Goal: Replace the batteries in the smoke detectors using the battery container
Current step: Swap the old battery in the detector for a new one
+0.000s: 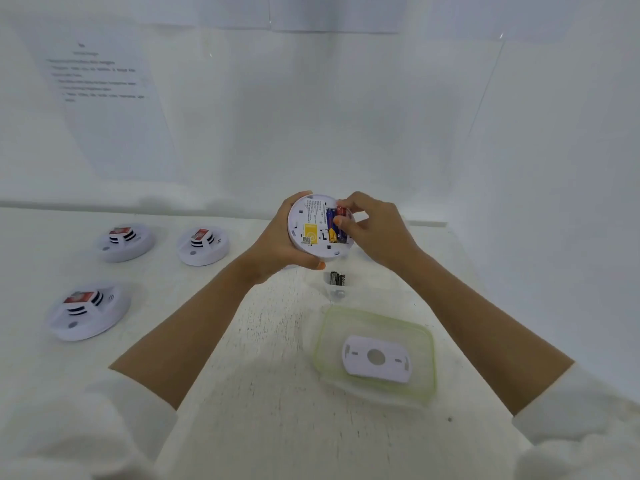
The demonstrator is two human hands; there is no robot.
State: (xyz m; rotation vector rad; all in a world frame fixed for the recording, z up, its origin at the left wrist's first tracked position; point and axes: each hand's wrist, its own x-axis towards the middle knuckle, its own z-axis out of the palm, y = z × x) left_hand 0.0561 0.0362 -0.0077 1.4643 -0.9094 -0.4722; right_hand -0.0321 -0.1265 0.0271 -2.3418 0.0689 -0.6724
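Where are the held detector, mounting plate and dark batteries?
held detector [310, 233]: head view, its yellow label.
mounting plate [363, 370]: head view, face below its hole.
dark batteries [333, 278]: head view, left battery's casing.

Open tabletop [263, 358] near centre, smoke detectors [202, 245] left, container lid [412, 337] right, battery container [336, 280] beyond it.

The detector [309, 216] in the left hand [273, 251] is white with a yellow sticker [310, 233]; its batteries [333, 221], at the right hand [377, 226], are blue, gold and red. Left of the left hand, three white detectors [204, 254] [126, 251] [86, 323] bear red labels [119, 231]. Below the right hand, the lid [320, 341] has a pale green rim.
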